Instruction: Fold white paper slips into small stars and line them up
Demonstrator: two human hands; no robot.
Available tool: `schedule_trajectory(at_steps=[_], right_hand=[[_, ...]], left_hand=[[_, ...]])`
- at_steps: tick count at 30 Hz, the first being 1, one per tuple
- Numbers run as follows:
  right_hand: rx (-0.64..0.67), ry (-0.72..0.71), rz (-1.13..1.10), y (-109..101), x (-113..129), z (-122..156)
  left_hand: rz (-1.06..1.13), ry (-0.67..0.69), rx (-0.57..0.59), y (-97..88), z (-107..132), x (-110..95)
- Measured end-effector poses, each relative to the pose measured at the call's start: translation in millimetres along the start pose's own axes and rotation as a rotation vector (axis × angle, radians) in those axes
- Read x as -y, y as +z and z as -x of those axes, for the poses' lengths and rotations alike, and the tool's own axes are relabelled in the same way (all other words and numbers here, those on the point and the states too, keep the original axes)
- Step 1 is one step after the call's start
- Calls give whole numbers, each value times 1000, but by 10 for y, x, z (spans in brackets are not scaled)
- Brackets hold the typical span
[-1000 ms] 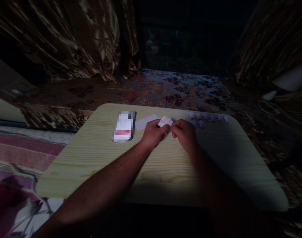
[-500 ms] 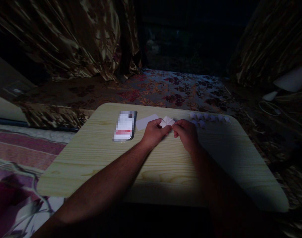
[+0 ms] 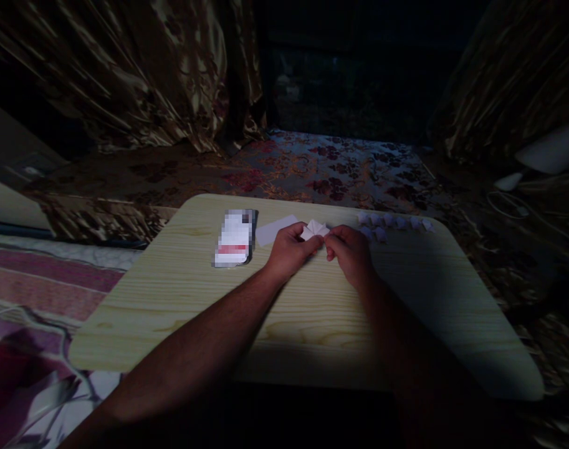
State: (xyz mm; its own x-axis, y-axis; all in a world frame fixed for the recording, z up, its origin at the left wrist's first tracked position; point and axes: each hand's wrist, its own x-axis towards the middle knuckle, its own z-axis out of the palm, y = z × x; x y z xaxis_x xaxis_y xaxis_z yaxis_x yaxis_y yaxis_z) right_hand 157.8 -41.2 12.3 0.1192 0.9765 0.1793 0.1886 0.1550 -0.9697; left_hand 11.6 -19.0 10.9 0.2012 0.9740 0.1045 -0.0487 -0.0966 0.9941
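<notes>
A small piece of white folded paper (image 3: 316, 229) with creases fanning across it is held just over the table. My left hand (image 3: 288, 251) grips its left side, thumb laid along the near edge. On the right edge, my right hand (image 3: 349, 251) pinches the paper between thumb and curled forefinger. Flat on the table behind my left hand lies a pale sheet of paper (image 3: 275, 230), partly covered by that hand. Several small folded paper pieces (image 3: 387, 219) stand in rows beyond my right hand; their exact shape is too small to make out.
The light wood-grain table (image 3: 181, 312) has rounded corners. A blurred-out white packet or phone-like item (image 3: 234, 237) lies left of the sheet. Behind are a patterned cloth ledge (image 3: 331, 162) and curtains (image 3: 186, 68). A white lamp-like object (image 3: 553, 149) sits at right, striped bedding (image 3: 45, 280) at left.
Almost nothing differs. My right hand has shifted very slightly to the left at the paper's edge; both hands keep their hold on it.
</notes>
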Motion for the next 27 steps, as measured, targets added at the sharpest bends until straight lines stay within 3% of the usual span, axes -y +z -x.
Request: schedule_trajectory(at_steps=[12,27], right_hand=[[27,-24,-1,25,-11,19],[-22,-47,53,52,0,47]], left_hand=[[-17,5,-38,9,19,16],[141,-18,-28,68,29,68]])
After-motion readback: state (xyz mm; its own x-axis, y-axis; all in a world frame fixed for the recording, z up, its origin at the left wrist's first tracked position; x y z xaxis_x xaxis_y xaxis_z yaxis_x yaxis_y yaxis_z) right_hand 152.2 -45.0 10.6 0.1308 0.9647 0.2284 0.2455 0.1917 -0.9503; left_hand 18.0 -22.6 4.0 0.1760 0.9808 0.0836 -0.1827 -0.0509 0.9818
